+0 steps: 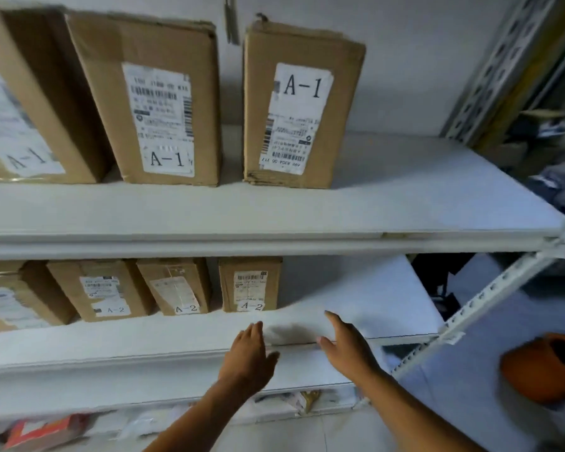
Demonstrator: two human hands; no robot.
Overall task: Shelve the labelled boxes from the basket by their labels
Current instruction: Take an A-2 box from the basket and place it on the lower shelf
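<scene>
Upper shelf [405,203]: three A-1 boxes [302,102] upright, long axes vertical, labels facing front edge, grouped toward left end. Lower shelf [372,298]: four A-2 boxes [250,283] upright, labels forward, set back from front edge. Left hand [250,357] and right hand [349,347] over lower shelf's front edge, fingers extended, empty. Orange basket [542,367] at right, partly visible.

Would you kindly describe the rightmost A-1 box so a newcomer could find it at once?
Start at the upper shelf of the white rack. The rightmost A-1 box stands apart from two others. Only its label carries A-1 at the top, with upside-down print beneath.
</scene>
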